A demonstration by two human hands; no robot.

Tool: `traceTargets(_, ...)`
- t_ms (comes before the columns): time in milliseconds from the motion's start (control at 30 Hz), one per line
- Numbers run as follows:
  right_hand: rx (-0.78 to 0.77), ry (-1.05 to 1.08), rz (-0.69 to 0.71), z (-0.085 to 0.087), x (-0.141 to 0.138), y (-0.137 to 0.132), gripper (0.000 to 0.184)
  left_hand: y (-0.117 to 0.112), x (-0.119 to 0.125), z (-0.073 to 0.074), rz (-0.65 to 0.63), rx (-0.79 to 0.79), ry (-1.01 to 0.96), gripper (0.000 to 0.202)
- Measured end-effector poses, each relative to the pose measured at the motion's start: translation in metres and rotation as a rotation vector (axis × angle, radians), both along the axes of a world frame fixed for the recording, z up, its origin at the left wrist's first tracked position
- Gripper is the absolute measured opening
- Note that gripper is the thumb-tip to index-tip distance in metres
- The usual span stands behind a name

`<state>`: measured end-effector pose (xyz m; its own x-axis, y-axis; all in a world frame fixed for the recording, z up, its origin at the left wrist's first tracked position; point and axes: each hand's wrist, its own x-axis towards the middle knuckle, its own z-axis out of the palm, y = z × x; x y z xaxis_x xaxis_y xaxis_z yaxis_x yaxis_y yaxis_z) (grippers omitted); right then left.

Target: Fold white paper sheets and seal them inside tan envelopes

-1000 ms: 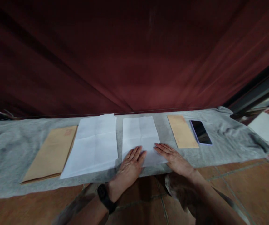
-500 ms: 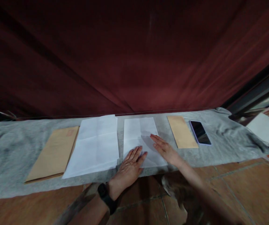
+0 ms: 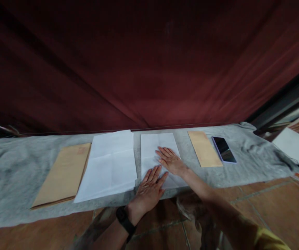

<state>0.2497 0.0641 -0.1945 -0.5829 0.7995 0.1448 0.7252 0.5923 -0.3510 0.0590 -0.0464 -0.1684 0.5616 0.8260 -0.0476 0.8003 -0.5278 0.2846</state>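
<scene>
A creased white sheet of paper (image 3: 149, 146) lies on the grey cloth in front of me. My left hand (image 3: 151, 187), with a black watch on the wrist, rests flat on its lower part, fingers spread. Flat on the middle of the same sheet is my right hand (image 3: 171, 161), its fingers stretched toward the upper left. The two hands are close together, and neither grips anything. To the left lies a stack of white paper (image 3: 108, 166) with faint fold lines.
Brown envelopes (image 3: 61, 175) lie in a pile at the far left. Right of the sheet are a single brown envelope (image 3: 205, 149) and a phone (image 3: 224, 150) in a purple case. Behind the grey cloth (image 3: 256, 159) hangs a dark red curtain (image 3: 149, 69).
My right hand has moved left and lies flatter on the sheet, nearer the left hand. The left hand stays on the lower part. The view has shifted slightly.
</scene>
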Motion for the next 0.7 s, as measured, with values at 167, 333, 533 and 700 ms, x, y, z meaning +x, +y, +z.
traceTargets(167, 0.083, 0.033, -0.137, -0.009, 0.024, 0.02, 0.053, 0.001, 0.0, 0.006, 0.007, -0.064, -0.007, 0.061)
traceTargets(333, 0.157, -0.107, -0.203, -0.011, 0.042, 0.031, 0.057, 0.002, -0.002, 0.008, -0.017, -0.069, -0.007, 0.058)
traceTargets(533, 0.16, -0.167, -0.217, 0.006, 0.024, 0.026, 0.06, 0.003, -0.003, 0.007, -0.024, -0.09, -0.012, 0.059)
traceTargets(700, 0.07, -0.138, 0.131, 0.015, -0.024, 0.016, 0.054, 0.002, 0.0, 0.011, 0.001, -0.115, -0.008, 0.062)
